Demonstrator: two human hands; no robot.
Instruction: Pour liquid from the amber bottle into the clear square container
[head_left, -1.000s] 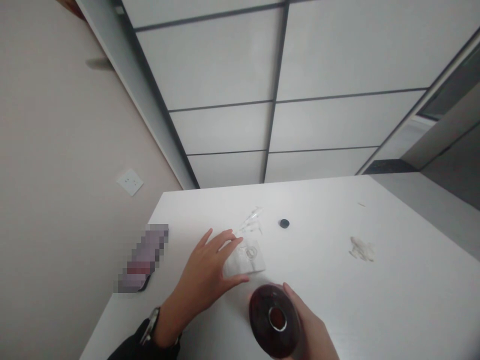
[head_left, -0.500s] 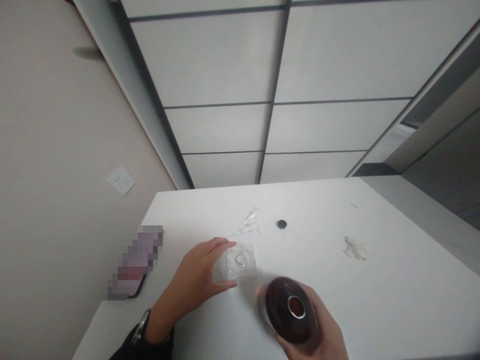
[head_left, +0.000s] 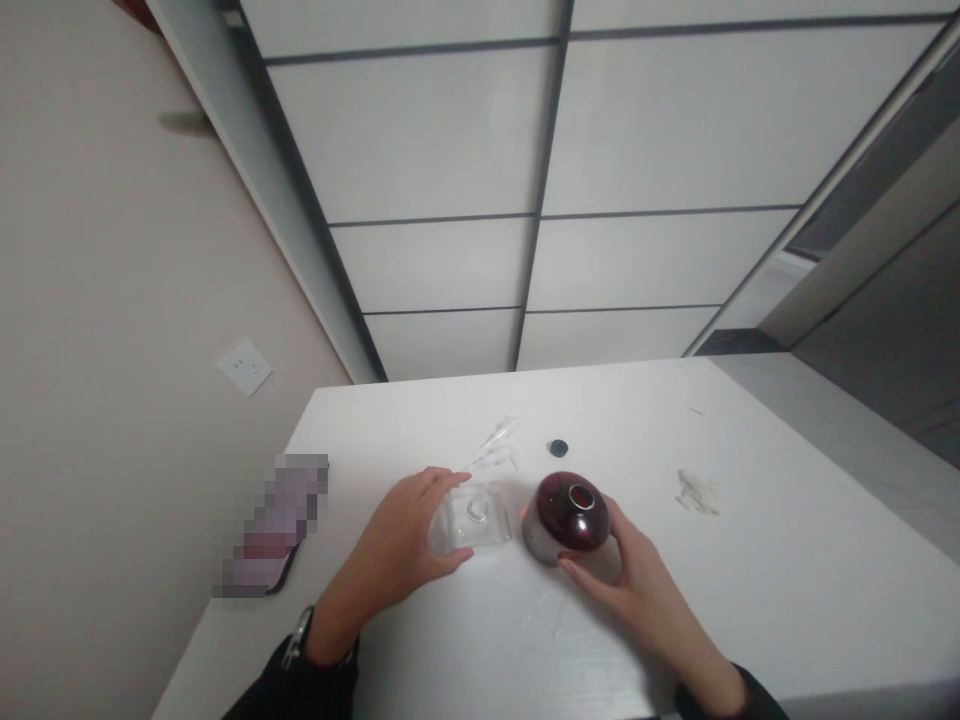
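Observation:
My left hand (head_left: 411, 525) grips the near-left side of a clear plastic blister tray (head_left: 491, 522) on the table, fingers along the far edge and thumb along the near edge. A round shape is moulded in the middle of the tray. Just to its right, my right hand (head_left: 626, 560) is wrapped round a round device (head_left: 574, 515) with a glossy dark red top, a silver-ringed hole and a greyish lower part. The device leans a little; whether its base touches the table I cannot tell.
Beyond the hands lie a small dark disc (head_left: 559, 448) and crumpled clear plastic film (head_left: 499, 442). Another crumpled scrap (head_left: 697, 492) is to the right. A blurred-out phone-like object (head_left: 274, 530) rests at the left edge of the white table (head_left: 787, 600). A wall socket (head_left: 245, 368) is at left.
The right hand has carried the round device away from me, up beside the tray, and tipped it so that its side shows. The left hand keeps its hold on the tray.

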